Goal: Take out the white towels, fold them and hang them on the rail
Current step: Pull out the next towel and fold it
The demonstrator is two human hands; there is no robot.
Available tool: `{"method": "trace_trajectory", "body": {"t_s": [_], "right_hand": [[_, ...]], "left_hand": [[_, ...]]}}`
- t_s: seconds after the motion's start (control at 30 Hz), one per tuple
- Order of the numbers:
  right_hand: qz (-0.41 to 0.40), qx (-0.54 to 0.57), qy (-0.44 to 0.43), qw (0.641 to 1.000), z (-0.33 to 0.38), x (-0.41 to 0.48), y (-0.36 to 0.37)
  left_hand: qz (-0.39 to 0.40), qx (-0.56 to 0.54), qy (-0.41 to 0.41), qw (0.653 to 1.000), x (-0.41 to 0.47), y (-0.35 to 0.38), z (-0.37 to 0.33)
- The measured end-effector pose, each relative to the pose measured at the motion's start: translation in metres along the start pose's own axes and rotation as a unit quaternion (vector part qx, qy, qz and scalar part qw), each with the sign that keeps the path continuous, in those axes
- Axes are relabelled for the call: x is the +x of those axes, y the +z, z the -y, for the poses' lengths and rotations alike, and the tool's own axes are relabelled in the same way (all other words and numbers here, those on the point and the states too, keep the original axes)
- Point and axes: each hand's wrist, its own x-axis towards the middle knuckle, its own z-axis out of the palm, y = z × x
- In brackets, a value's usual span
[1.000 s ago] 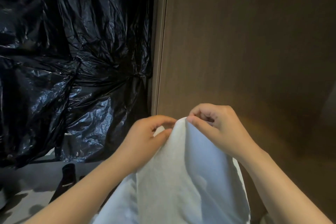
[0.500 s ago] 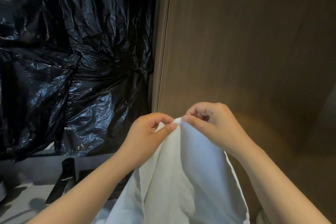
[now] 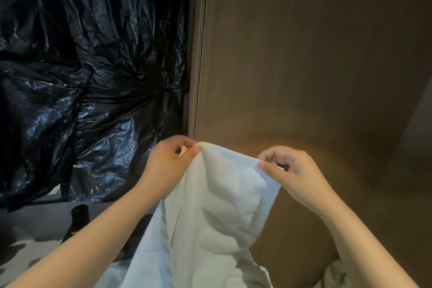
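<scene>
Hands now apart along top hem, white towel (image 3: 217,206) spreading, hanging before wooden panel (image 3: 304,65). I see left hand (image 3: 168,166), right hand (image 3: 294,170) fingers pinching corners. Step: squaring for fold. Next: join corners evenly. Rail unseen.

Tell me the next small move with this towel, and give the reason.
Probably draw the two hands further apart until the top edge is taut. The left hand and right hand each pinch the white towel at its upper edge, yet the cloth sags between them and hangs bunched below, so it is not flat enough to fold.
</scene>
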Motion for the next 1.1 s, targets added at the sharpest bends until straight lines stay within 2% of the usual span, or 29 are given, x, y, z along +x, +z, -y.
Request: {"method": "trace_trajectory", "body": {"t_s": [0.2,0.33,0.4,0.5,0.6,0.77,0.9,1.0,1.1], "right_hand": [[-0.021,0.214,-0.007,0.977,0.032,0.001,-0.008],[-0.047,0.207,-0.027,0.977,0.042,0.004,-0.007],[-0.062,0.195,0.002,0.979,0.035,0.002,0.000],[-0.059,0.154,0.088,0.982,0.010,-0.010,0.020],[-0.024,0.132,0.169,0.976,-0.017,-0.034,0.047],[-0.015,0.172,0.210,0.962,-0.033,-0.073,0.084],[-0.014,0.218,0.211,0.953,-0.026,-0.087,0.099],[0.015,0.262,0.199,0.944,-0.012,-0.089,0.102],[0.029,0.335,0.214,0.917,0.000,-0.085,0.099]], "left_hand": [[-0.033,-0.027,0.039,0.998,0.008,0.015,-0.019],[-0.062,-0.062,0.108,0.990,0.012,0.029,-0.044],[-0.048,-0.059,0.103,0.992,0.008,0.038,-0.039],[-0.007,-0.044,0.023,0.999,-0.018,0.053,-0.006],[-0.004,-0.055,-0.093,0.994,-0.060,0.062,0.033],[-0.034,-0.114,-0.214,0.970,-0.107,0.058,0.060],[-0.042,-0.167,-0.255,0.951,-0.131,0.048,0.063],[-0.039,-0.210,-0.262,0.941,-0.140,0.039,0.059],[-0.036,-0.277,-0.265,0.923,-0.143,0.035,0.050]]}}
